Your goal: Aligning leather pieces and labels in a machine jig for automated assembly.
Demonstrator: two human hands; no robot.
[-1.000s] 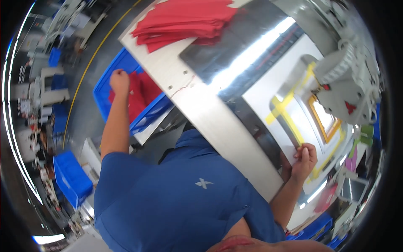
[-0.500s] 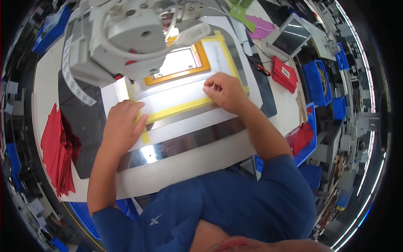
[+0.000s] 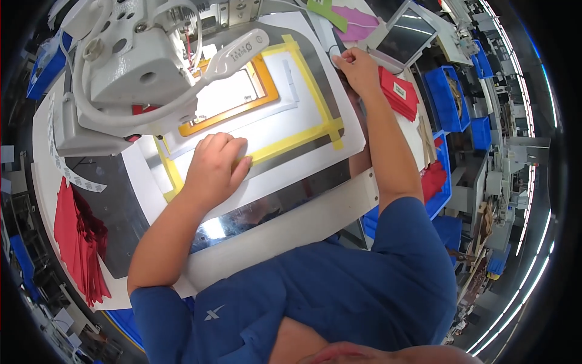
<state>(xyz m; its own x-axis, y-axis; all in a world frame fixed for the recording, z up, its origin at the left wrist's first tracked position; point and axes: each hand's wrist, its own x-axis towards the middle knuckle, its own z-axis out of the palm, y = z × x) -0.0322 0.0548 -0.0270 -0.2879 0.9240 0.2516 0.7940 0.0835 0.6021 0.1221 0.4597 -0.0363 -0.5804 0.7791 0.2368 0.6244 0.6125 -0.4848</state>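
My left hand (image 3: 219, 167) lies on the white sheet near the front strip of yellow tape (image 3: 276, 145), its fingers loosely bent and the thumb apart. Beyond it, an orange frame (image 3: 264, 71) sits on the sheet, partly beneath the sewing machine head (image 3: 133, 67). My right hand (image 3: 359, 68) is off the sheet's right side, between the sheet and a stack of red fabric pieces (image 3: 398, 92). Its fingers are curled together near a thin dark cable; whatever lies between them is hidden. A dark shape shows just under that hand, too covered to name.
A tablet-like screen (image 3: 407, 33) stands at the far right, by purple (image 3: 356, 23) and green (image 3: 327, 13) pieces. Blue bins (image 3: 447, 100) line the right side. A fanned pile of red fabric (image 3: 77, 246) lies at the left table edge. A white cable loops before the machine.
My right hand has left the sheet's front edge and reached far right, over where a red-handled tool lay. My left hand has shifted right along the tape. The view has shifted.
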